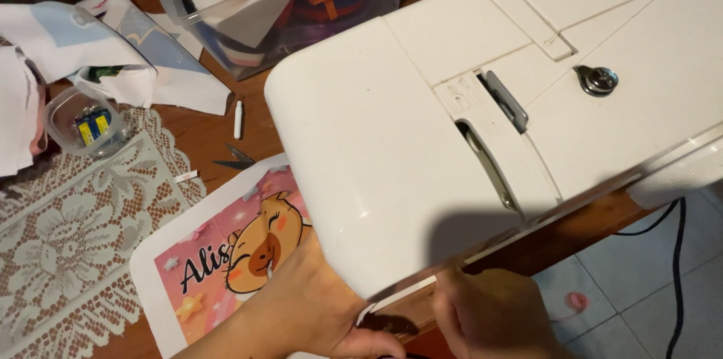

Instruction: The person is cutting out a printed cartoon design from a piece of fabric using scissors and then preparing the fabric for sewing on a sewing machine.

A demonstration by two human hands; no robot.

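Both hands are working under the white sewing machine (pixel 452 103): left hand (pixel 316 306) lying flat on the pink mat (pixel 218 253). Right hand (pixel 497 317) is curling beneath the machine's edge; cannot tell either grip's hold.

Glossy white plastic sewing machine (pixel 452 103), shiny metal knob (pixel 597 80), rough cream lace cloth (pixel 75 238), brown wooden table (pixel 203 133)

wooden table (pixel 215 133) bears lace cloth (pixel 75 231); sewing machine (pixel 467 103); perhaps scissors (pixel 235 159)
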